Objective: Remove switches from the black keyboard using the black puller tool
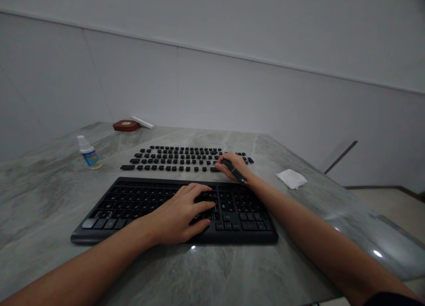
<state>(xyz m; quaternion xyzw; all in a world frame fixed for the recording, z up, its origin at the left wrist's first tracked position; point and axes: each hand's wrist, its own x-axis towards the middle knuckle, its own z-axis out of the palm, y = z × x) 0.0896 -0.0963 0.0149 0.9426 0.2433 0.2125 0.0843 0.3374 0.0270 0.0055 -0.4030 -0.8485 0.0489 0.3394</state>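
A black keyboard (152,180) lies across the grey marbled table in front of me. Most of its main key area has bare switch sockets, while keys remain along the near row and at the right end. My left hand (179,215) rests on the keyboard with its fingers spread, holding nothing that I can see. Beyond the keyboard, loose black keycaps (181,162) are laid out in rows. My right hand (236,164) is at the right end of those rows, closed around a black pen (235,171) with a silver band. Its fingertips are close to a long keycap; whether they touch it I cannot tell.
A white spray bottle (89,154) with a blue label stands on the left. At the far edge lie a reddish-brown case (126,125) and a white flat object (142,122). A folded white cloth or tissue (291,179) lies on the right. A pale wall (206,89) rises behind the table.
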